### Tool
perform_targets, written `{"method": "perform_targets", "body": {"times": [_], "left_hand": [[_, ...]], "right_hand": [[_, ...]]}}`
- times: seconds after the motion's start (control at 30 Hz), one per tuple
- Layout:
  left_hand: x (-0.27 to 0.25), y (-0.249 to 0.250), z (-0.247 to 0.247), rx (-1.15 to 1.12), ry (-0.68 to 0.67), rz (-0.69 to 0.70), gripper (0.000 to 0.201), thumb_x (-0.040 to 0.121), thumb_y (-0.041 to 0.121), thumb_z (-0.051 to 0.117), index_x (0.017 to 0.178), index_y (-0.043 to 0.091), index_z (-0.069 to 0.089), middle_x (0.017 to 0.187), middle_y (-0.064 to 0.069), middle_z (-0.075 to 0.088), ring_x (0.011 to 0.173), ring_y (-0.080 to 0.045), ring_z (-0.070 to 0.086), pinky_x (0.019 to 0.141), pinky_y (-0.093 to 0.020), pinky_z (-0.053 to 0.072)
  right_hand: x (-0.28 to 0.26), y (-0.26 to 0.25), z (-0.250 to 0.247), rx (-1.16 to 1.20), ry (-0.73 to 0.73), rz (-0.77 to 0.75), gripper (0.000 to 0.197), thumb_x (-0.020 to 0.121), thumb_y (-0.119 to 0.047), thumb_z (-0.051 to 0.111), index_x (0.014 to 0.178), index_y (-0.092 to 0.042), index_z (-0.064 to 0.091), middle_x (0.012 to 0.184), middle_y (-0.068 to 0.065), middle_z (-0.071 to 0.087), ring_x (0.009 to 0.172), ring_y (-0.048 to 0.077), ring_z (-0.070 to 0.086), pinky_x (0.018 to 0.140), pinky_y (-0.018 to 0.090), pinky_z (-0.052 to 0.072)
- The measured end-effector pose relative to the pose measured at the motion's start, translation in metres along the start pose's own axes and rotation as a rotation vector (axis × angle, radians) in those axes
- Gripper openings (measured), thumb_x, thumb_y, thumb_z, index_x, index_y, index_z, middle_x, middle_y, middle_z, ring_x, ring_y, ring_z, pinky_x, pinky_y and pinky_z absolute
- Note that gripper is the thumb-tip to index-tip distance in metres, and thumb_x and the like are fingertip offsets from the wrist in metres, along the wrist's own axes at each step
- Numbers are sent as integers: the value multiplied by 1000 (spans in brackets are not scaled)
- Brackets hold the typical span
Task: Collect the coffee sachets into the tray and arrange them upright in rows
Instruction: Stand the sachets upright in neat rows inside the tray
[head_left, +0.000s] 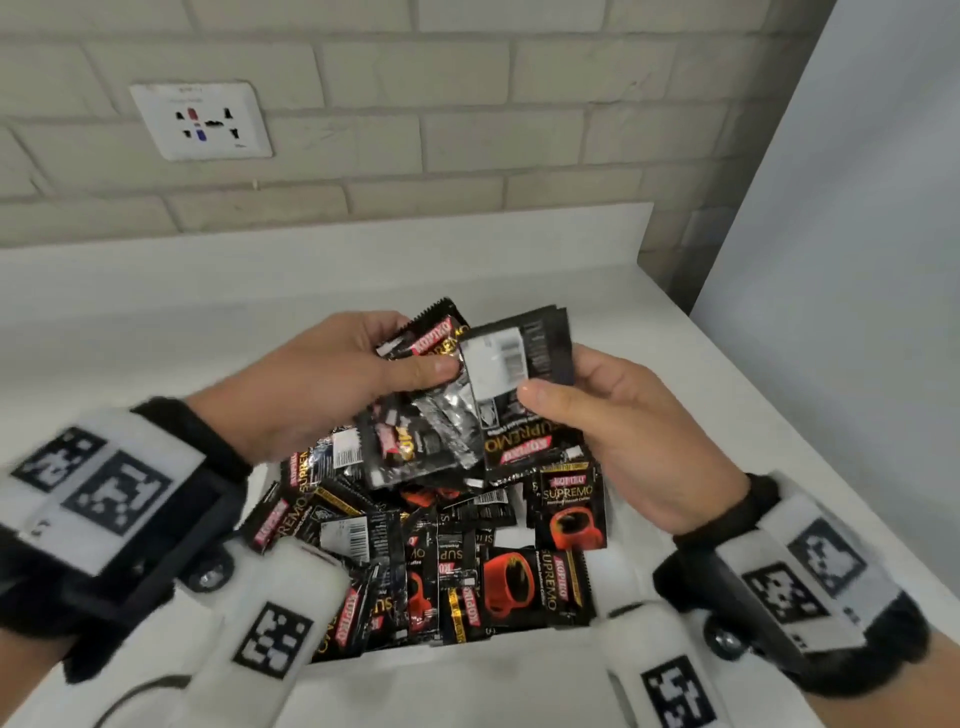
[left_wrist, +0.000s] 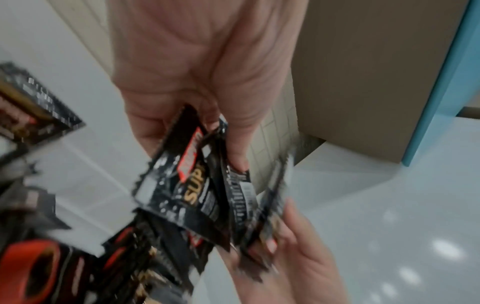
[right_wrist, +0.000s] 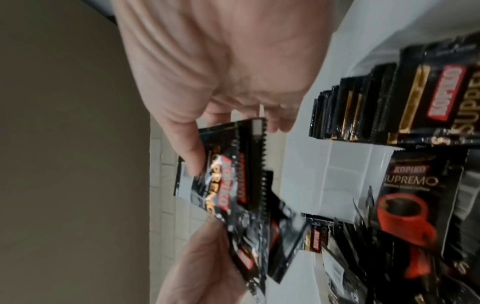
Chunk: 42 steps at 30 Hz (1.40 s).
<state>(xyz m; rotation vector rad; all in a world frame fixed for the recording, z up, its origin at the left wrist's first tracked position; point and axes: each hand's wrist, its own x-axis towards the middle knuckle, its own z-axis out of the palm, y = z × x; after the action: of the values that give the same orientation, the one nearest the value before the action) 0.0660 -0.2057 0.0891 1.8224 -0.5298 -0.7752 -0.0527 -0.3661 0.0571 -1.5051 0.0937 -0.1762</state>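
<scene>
two hands hold coffee packs over the tray

the left hand (head_left: 332, 374) pinches a bunch of sachets (head_left: 421, 415). the right hand (head_left: 623, 436) grips more beside it. below both grips, loose packs (head_left: 509, 587) fill the tray (head_left: 467, 670).

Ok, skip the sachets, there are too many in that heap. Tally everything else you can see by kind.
Hands: 2, left hand and right hand, both holding sachets
Wrist cameras: 2
Tray: 1
Wall socket: 1
Total: 6
</scene>
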Motion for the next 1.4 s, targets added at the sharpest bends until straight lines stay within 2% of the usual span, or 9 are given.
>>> {"method": "perform_targets", "body": {"times": [0.23,0.37,0.57,0.7,0.87,0.97,1.07,1.2,1.4], "left_hand": [[-12,-12,36,-317,69,14,46,66,32,63,109,14,61,91,-9,74,73,-17,70,58,-26,58],[-8,1,23,-232,47,67,44,73,46,50,101,14,58,93,-6,65,72,-14,65,56,-20,53],[22,0,10,895,-170,82,17,93,42,45,104,32,52,111,15,54,101,-7,54,83,-18,42],[45,-17,24,1174,-408,0,47,95,41,46,137,21,41,136,3,44,111,-11,46,98,-25,36],[71,-47,46,1333,-433,-5,57,94,44,47,140,11,37,136,-7,47,123,-23,45,104,-38,39],[79,-55,51,1379,-401,-51,59,93,46,49,137,10,38,133,-8,51,122,-24,46,103,-40,39],[81,-54,53,1440,-370,-64,64,90,49,51,140,12,33,135,-6,48,125,-25,42,106,-44,33],[84,-49,49,1394,-377,-102,67,83,45,64,137,18,37,133,0,50,122,-21,42,102,-40,30],[83,-46,52,1460,-425,-183,76,79,49,67,139,17,36,136,-1,42,126,-23,35,102,-41,34]], "right_hand": [[2,11,20,141,78,16,37,55,-25,69,90,-19,60,93,1,69,84,15,66,78,33,54],[-5,8,-1,346,154,42,56,44,-21,76,96,-14,55,91,9,70,77,22,69,62,35,57],[-30,11,-46,321,291,17,95,25,-38,93,111,-21,57,103,13,70,87,29,69,65,43,58],[-57,11,-53,162,223,130,86,14,-43,92,95,-36,64,88,11,71,75,32,70,54,35,56],[-71,17,-46,-31,196,219,52,54,-20,77,96,-42,57,82,-1,73,73,26,70,63,40,59],[-71,26,-42,-111,185,245,54,52,-25,76,97,-49,55,89,-7,72,83,21,69,77,39,55],[-71,36,-40,-81,183,252,54,59,-26,85,101,-42,55,90,-4,73,79,18,70,66,28,56],[-70,44,-40,-87,177,288,49,70,-7,72,104,-36,51,85,-9,72,73,13,70,57,18,53],[-71,48,-36,-228,150,275,51,72,-14,72,109,-36,46,86,-24,68,78,-10,61,62,2,43]]}}
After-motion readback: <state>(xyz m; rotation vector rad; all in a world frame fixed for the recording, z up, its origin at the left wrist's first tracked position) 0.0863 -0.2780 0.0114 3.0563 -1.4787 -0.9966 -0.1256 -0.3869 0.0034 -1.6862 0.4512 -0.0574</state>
